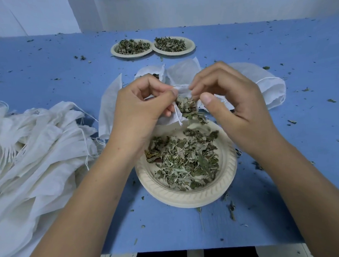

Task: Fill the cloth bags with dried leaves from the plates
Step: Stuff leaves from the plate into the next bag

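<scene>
1. Left of the near plate [189, 199]: heap of empty cloth bags [37, 148], white, drawstrings trailing, lying on the table [41, 66]. Neither hand touches it.
2. Over the near plate's far-left rim: left hand [141, 108], fingers curled, thumb and forefinger pinching the hem of the cloth bag [169, 119].
3. Well beyond the near plate: two far plates [120, 53], side by side and touching, both heaped with leaves.
4. Over the near plate's far rim: the cloth bag, held up between both hands, mouth turned toward the camera. Dried leaves [186, 105] fill the mouth; a blurred trail of them hangs between mouth and plate, seemingly spilling.
5. Near plate itself: a good pile of leaves left in it.
6. Over the near plate's far-right rim: right hand [234, 106], fingers curled, fingertips at the bag's mouth, thumb standing apart. Whether they grip hem or leaves cannot be told.
7. Beyond and right of the near plate: flat bags [271, 88] lying on the table behind the hands.
8. Step in hand, as judged: stuffing this one bag, which looks close to full.
9. Next move calls for: leaves pressed below the hem, mouth kept over the near plate to catch spill, then the drawstring drawn.
</scene>
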Motion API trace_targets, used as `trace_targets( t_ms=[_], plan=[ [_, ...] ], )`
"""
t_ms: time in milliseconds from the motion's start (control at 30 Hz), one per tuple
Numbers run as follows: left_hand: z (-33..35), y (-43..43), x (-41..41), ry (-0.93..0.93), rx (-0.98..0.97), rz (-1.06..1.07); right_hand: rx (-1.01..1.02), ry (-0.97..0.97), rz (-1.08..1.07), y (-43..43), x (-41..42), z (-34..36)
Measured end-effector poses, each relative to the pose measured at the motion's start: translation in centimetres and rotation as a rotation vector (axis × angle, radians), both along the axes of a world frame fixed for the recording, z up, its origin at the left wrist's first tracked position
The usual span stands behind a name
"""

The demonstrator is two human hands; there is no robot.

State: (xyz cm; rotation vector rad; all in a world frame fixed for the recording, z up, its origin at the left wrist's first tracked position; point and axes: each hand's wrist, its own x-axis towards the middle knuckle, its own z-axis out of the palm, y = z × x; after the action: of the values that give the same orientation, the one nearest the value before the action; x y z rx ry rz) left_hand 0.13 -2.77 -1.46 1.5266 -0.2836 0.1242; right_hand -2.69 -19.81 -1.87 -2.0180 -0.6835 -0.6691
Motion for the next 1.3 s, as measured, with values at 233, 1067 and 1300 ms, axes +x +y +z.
trace_targets(
  t_ms=[233,1067,1300],
  plan=[
    [-0.2,-0.2,0.0,-0.018,0.01,-0.034,-0.024,-0.092,0.012,0.8,0.1,-0.5],
    [0.0,-0.2,-0.2,-0.045,-0.039,-0.126,-0.294,-0.093,-0.034,1.0,0.1,-0.6],
    [0.0,-0.1,-0.2,-0.039,-0.064,-0.088,-0.215,-0.099,-0.103,-0.3,-0.6,0.5]
  ],
)
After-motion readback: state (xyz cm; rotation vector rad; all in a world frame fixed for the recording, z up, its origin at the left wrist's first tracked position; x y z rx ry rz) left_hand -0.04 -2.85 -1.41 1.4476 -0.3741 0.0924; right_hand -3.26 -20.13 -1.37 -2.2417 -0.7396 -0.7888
